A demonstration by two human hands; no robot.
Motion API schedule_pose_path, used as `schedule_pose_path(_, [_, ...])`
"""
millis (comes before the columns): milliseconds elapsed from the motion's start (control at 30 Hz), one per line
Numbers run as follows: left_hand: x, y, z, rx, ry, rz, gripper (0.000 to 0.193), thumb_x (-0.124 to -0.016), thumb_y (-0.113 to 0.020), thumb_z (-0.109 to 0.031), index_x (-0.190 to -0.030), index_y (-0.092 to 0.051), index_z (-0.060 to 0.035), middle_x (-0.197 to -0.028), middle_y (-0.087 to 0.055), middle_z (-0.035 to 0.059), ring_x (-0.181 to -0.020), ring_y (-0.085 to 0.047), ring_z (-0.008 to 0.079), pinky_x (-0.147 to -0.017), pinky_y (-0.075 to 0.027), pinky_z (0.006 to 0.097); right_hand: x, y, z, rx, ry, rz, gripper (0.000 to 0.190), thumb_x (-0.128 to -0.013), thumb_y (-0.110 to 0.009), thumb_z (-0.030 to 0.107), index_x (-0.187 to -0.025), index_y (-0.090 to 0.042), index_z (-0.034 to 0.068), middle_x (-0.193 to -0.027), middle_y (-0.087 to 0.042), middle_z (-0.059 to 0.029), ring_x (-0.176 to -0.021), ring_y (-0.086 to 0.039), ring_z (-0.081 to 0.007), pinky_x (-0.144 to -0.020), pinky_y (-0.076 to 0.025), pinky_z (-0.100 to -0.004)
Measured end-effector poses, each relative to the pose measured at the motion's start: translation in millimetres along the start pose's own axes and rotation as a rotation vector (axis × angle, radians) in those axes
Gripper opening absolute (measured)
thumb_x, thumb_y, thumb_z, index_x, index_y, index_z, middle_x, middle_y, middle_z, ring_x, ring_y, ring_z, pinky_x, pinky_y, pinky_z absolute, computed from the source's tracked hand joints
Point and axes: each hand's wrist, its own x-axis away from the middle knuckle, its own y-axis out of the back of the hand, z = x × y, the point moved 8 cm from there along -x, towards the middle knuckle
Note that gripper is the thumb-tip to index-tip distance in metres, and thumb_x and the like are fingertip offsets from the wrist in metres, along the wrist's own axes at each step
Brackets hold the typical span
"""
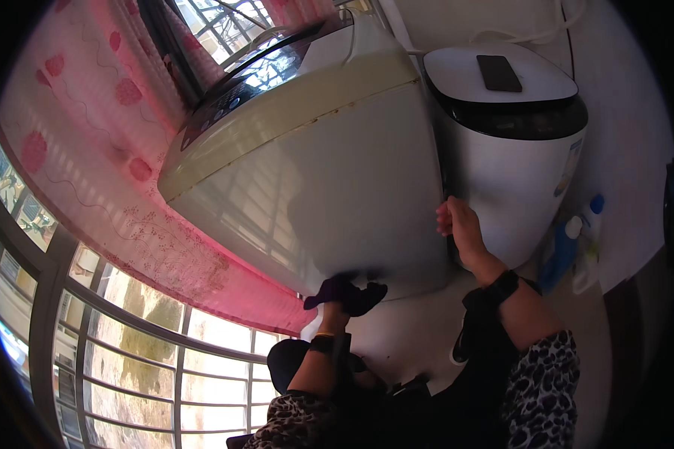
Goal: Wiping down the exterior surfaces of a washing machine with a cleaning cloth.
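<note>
My left hand (333,312) holds a dark purple cloth (345,293) at the lower front of a white top-loading washing machine (365,185). The cloth hides most of its fingers. Higher up, my right hand (461,227) hovers by the machine's right front edge, fingers curled inward. It is close to the gap beside a rounded white appliance (511,179) with a black band under its lid. Nothing shows in that hand, but whether its fingertips touch the edge is unclear. The washing machine's yellowed top rim has brown rust marks along its seam.
A dark phone-like slab (500,73) lies on the rounded appliance's lid. Blue and white plastic bottles (561,250) stand on the floor at right. A pink patterned curtain (129,168) and a barred window (146,359) run along the left. Pale floor (393,331) shows below.
</note>
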Motion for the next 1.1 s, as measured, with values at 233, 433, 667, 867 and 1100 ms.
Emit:
schedule_pose_path(233, [25, -171, -51, -1.472, -0.256, 0.066, 0.047, -0.071, -0.059, -0.013, -0.117, -0.051, -0.0090, -0.095, -0.056, 0.0150, -0.086, -0.057, 0.0348, -0.072, -0.047, 0.0411, 86, -26, -209, 1.312, -0.173, 1.352, 0.027, -0.083, -0.047, 0.022, -0.092, -0.061, 0.001, -0.084, -0.062, -0.0141, -0.068, -0.061, -0.0211, -0.064, -0.048, -0.0324])
schedule_pose_path(433, [12, -143, -75, -1.216, -0.019, -0.077, 0.048, -0.070, -0.060, -0.013, -0.117, -0.053, -0.0085, -0.100, -0.059, 0.0182, -0.090, -0.061, 0.0277, -0.077, -0.048, 0.0342, 73, -30, -103, 1.323, -0.449, 1.084, 0.033, -0.086, -0.043, 0.026, -0.092, -0.060, -0.001, -0.085, -0.063, -0.0176, -0.075, -0.063, -0.0224, -0.063, -0.049, -0.0317])
schedule_pose_path(667, [28, -204, -81, -1.088, -0.239, 0.021, 0.061, -0.071, -0.063, -0.008, -0.128, -0.041, -0.0053, -0.122, -0.049, 0.0146, -0.111, -0.048, 0.0227, -0.087, -0.043, 0.0327, 102, -79, -103, 0.154, -0.557, 0.881, 0.040, -0.093, -0.036, 0.034, -0.113, -0.048, 0.002, -0.103, -0.059, -0.0168, -0.087, -0.061, -0.0263, -0.071, -0.052, -0.0352])
schedule_pose_path(867, [32, -244, -98, -0.481, -0.240, 0.251, 0.051, -0.081, -0.059, -0.005, -0.128, -0.041, -0.0062, -0.132, -0.038, 0.0118, -0.116, -0.042, 0.0194, -0.083, -0.046, 0.0305, 69, -68, -46, -0.924, -0.620, 0.871, 0.042, -0.091, -0.037, 0.036, -0.119, -0.047, 0.006, -0.116, -0.053, -0.0108, -0.104, -0.053, -0.0248, -0.092, -0.042, -0.0399])
schedule_pose_path(1100, [-13, -72, -94, -0.334, -0.213, -0.212, 0.018, -0.087, -0.055, -0.017, -0.097, -0.062, -0.0043, -0.084, -0.062, 0.0025, -0.070, -0.056, 0.0088, -0.058, -0.044, 0.0214, 48, -37, 94, -0.840, 0.007, 0.407, 0.043, -0.092, -0.034, 0.034, -0.119, -0.047, 0.003, -0.114, -0.054, -0.0107, -0.106, -0.052, -0.0251, -0.093, -0.040, -0.0390])
